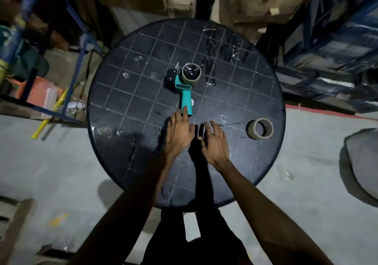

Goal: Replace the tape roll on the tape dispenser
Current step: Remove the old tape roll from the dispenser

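Observation:
A teal tape dispenser (185, 93) lies flat near the middle of the round black table (122, 105), its handle pointing toward me. A thin brown tape roll (191, 74) sits on its spindle at the far end. A second brown tape roll (259, 128) stands loose on the table at the right. My left hand (179, 130) is flat over the table with straight fingers, one fingertip touching the handle's near end. My right hand (214, 142) hovers beside it, fingers relaxed, holding nothing, left of the loose roll.
Scraps of clear tape (210, 60) stick to the tabletop. Blue metal shelving (61, 60) stands at the left with a yellow stick (49, 119) on the floor. Cardboard boxes (255, 0) are behind the table. A grey cushion (362, 162) lies at the right.

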A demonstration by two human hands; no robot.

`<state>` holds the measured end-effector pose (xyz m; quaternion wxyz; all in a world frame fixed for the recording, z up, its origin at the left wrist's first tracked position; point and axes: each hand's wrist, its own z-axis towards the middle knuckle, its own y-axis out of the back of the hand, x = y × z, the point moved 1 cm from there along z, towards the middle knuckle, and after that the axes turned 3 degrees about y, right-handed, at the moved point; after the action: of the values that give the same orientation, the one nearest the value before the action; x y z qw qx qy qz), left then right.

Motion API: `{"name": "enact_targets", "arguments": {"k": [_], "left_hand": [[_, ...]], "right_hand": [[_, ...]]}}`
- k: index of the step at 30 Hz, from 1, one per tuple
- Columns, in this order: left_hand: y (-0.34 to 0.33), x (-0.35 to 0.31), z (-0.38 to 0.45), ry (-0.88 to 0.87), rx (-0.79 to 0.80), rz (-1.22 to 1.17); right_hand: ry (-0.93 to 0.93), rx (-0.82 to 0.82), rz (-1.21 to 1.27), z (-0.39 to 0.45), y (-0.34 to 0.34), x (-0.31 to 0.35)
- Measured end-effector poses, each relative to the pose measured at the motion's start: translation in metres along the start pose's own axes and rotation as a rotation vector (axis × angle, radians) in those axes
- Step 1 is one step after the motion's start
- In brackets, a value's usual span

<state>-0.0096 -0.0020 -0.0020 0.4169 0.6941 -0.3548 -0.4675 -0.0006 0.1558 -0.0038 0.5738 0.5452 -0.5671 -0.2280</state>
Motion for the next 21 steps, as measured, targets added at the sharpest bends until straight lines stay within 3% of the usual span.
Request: {"name": "enact_targets", "arguments": {"k": [9, 15, 18, 21], "left_hand": [[-0.020, 0.002, 0.052, 0.183, 0.080, -0.135], [-0.030, 0.024, 0.031, 0.050, 0.078, -0.187], [-0.029, 0.021, 0.036, -0.063, 0.188, -0.076], [-0.026, 0.015, 0.035, -0.033, 0.247, 0.026]], "right_hand": [[0.008, 0.061, -0.038, 0.034, -0.003, -0.004], [-0.014, 0.106, -0.009, 0.010, -0.012, -0.008], [-0.007, 0.121, -0.009, 0.001, -0.015, -0.006], [-0.019, 0.130, -0.008, -0.006, -0.017, -0.005]]}}
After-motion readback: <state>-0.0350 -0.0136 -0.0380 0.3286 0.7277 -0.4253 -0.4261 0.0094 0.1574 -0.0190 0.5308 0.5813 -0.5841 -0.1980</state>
